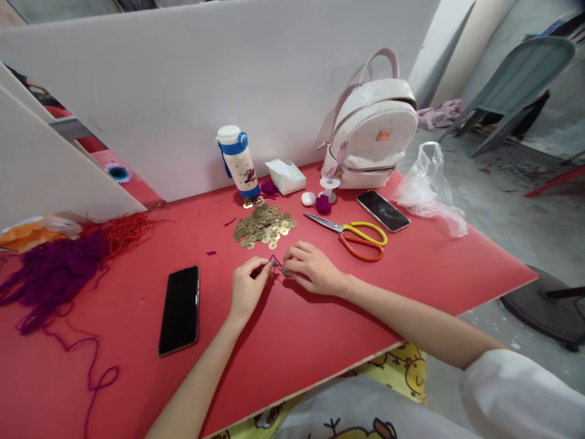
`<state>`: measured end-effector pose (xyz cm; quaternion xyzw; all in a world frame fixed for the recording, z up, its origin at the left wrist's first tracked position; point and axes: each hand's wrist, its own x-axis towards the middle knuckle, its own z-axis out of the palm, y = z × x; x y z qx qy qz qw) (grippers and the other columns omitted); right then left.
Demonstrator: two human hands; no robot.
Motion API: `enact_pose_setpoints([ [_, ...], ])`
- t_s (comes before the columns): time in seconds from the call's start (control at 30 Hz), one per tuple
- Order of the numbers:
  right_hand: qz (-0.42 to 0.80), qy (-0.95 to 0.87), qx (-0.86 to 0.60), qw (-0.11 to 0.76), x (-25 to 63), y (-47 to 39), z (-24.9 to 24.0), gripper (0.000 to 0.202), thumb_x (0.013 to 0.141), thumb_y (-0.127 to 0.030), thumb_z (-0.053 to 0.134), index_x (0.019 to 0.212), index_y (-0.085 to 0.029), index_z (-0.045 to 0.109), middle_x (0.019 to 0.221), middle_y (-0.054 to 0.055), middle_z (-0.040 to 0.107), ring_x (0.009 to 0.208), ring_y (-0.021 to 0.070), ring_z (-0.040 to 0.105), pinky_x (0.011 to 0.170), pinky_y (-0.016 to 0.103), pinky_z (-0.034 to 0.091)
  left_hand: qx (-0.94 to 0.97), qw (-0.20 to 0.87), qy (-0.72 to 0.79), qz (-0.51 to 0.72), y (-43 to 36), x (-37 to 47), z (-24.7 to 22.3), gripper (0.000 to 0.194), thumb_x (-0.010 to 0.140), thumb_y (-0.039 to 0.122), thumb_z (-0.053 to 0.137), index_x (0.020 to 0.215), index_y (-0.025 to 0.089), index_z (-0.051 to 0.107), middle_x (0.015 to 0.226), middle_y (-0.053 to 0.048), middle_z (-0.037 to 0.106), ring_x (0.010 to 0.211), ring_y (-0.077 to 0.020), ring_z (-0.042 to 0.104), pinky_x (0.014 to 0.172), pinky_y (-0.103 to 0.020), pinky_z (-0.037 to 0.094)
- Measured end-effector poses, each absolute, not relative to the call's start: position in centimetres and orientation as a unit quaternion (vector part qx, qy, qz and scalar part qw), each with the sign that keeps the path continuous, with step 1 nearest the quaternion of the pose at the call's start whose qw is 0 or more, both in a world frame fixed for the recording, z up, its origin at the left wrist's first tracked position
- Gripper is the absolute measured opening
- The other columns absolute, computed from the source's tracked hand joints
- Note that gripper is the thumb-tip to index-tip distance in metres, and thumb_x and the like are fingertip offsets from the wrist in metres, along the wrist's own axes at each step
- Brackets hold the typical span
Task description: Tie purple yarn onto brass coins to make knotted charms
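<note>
Both hands meet near the middle of the red table (292, 341). My left hand (248, 285) pinches a thin purple yarn (275, 261) between thumb and forefinger. From the other side, my right hand (315, 268) grips the same yarn, its fingers curled close together. A small loop of the yarn shows between the fingertips; its finer detail is too small to make out. Just beyond the hands lies a pile of brass-coloured coins (262, 225) with holes in them. Scissors (361, 238) with one yellow and one red handle rest right of the coins, partly opened.
A black phone (180, 311) lies left of my hands, near purple yarn strands (55, 274). Behind the coins stand a bottle (238, 163) and a tissue pack (287, 177). A white backpack (375, 134), a second phone (382, 210) and a plastic bag (429, 189) are at the right.
</note>
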<state>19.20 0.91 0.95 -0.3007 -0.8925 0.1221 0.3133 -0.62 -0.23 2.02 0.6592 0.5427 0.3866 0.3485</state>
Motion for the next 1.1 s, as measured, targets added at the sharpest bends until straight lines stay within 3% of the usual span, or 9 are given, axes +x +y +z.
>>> enact_pose_setpoints([
  [0.23,0.180,-0.880,-0.287,0.333,19.1,0.5,0.5,0.014,0.095,-0.017,0.048,0.098,-0.020,0.061,0.105,0.009,0.062,0.093,0.0207,0.053,0.078,0.032,0.043,0.782,0.243,0.493,0.294,-0.9,-0.5,1.1,0.022,0.093,0.025,0.054,0.077,0.018,0.068,0.072,-0.002,0.065,0.067,-0.0158,0.059,0.063,-0.026,0.044],
  [0.33,0.241,-0.857,-0.300,0.342,19.0,0.6,0.2,0.019,0.099,-0.018,0.042,0.096,-0.019,0.060,0.099,0.008,0.060,0.086,0.0175,0.055,0.073,0.028,0.044,0.838,0.216,0.419,0.274,-1.1,-0.5,0.6,0.025,0.095,0.026,0.052,0.079,0.019,0.069,0.074,-0.003,0.065,0.070,-0.0166,0.060,0.062,-0.026,0.044],
  [0.47,0.351,-0.806,-0.334,0.339,18.9,0.6,0.4,0.024,0.101,-0.024,0.039,0.088,-0.018,0.058,0.083,0.003,0.060,0.071,0.0135,0.055,0.068,0.024,0.043,0.865,0.181,0.328,0.333,-1.5,-0.6,0.6,0.020,0.095,0.026,0.055,0.085,0.020,0.070,0.075,-0.004,0.066,0.071,-0.0159,0.058,0.063,-0.026,0.045],
  [0.63,0.425,-0.771,-0.360,0.310,18.8,0.5,1.0,0.022,0.099,-0.026,0.044,0.089,-0.017,0.061,0.075,0.000,0.064,0.064,0.0114,0.055,0.066,0.022,0.043,0.811,0.128,0.367,0.437,-2.0,-0.6,1.4,0.016,0.093,0.022,0.059,0.082,0.021,0.071,0.068,-0.002,0.066,0.062,-0.0143,0.053,0.062,-0.027,0.044],
  [0.77,0.445,-0.765,-0.348,0.311,18.7,0.4,1.0,0.024,0.100,-0.027,0.043,0.090,-0.017,0.063,0.078,0.002,0.067,0.067,0.0122,0.058,0.066,0.022,0.044,0.756,0.153,0.433,0.467,-2.3,-0.5,1.7,0.017,0.091,0.029,0.062,0.081,0.022,0.074,0.069,-0.003,0.066,0.063,-0.0147,0.056,0.061,-0.027,0.045],
  [0.93,0.433,-0.795,-0.315,0.284,18.8,0.5,0.9,0.027,0.101,-0.024,0.039,0.092,-0.017,0.063,0.081,0.003,0.069,0.069,0.0124,0.060,0.069,0.023,0.044,0.694,0.259,0.474,0.476,-2.4,0.0,1.7,0.016,0.087,0.032,0.065,0.079,0.022,0.076,0.072,-0.002,0.065,0.064,-0.0143,0.058,0.059,-0.025,0.045],
  [1.03,0.362,-0.824,-0.326,0.288,19.1,0.6,0.9,0.015,0.097,-0.029,0.050,0.097,-0.018,0.060,0.089,0.004,0.066,0.075,0.0145,0.058,0.069,0.025,0.043,0.673,0.298,0.481,0.476,-2.3,0.3,1.8,0.013,0.085,0.028,0.067,0.077,0.022,0.075,0.072,-0.001,0.063,0.064,-0.0136,0.057,0.058,-0.024,0.044],
  [1.1,0.328,-0.823,-0.334,0.323,19.3,0.8,0.8,0.021,0.091,-0.040,0.060,0.095,-0.019,0.057,0.091,0.004,0.062,0.079,0.0162,0.055,0.070,0.027,0.042,0.672,0.307,0.481,0.471,-2.2,0.3,1.7,0.012,0.084,0.025,0.067,0.075,0.021,0.075,0.072,-0.001,0.061,0.065,-0.0134,0.056,0.059,-0.024,0.044],
])
